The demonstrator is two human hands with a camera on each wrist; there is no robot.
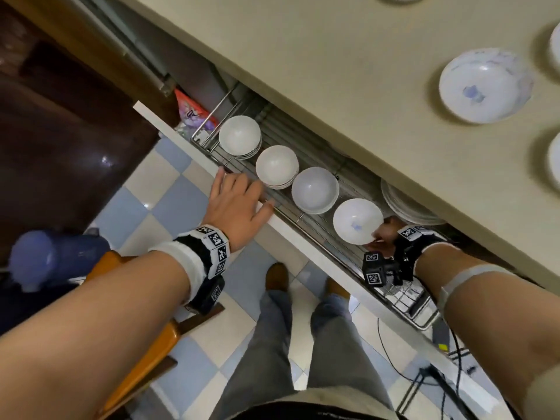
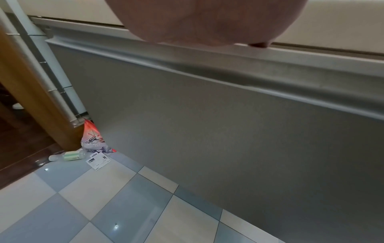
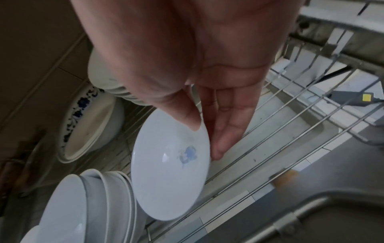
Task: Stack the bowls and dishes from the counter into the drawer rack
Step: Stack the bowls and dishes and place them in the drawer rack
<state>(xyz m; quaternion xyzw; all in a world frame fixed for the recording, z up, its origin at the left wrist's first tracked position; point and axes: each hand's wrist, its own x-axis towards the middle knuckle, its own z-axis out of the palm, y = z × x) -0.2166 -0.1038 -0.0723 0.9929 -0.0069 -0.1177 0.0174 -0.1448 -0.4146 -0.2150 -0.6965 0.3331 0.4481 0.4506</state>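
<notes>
The drawer rack (image 1: 306, 219) is pulled out below the counter (image 1: 348, 71). It holds three stacks of white bowls (image 1: 277, 166) in a row. My right hand (image 1: 383, 234) pinches a white bowl with a blue mark (image 1: 357, 221) at its rim and holds it tilted over the rack wires, right of the stacks. In the right wrist view the thumb lies inside this bowl (image 3: 170, 172) and the fingers (image 3: 228, 128) lie behind it. My left hand (image 1: 239, 198) rests flat on the drawer front's top edge (image 1: 291, 228), holding nothing. A blue-patterned bowl (image 1: 485, 86) stands on the counter.
A pile of white plates (image 1: 406, 204) and a blue-rimmed dish (image 3: 87, 128) sit at the rack's back. More dishes show at the counter's right edge (image 1: 556, 165). An orange chair (image 1: 133, 328) stands by my left arm. Cables (image 1: 439, 374) lie on the checkered floor.
</notes>
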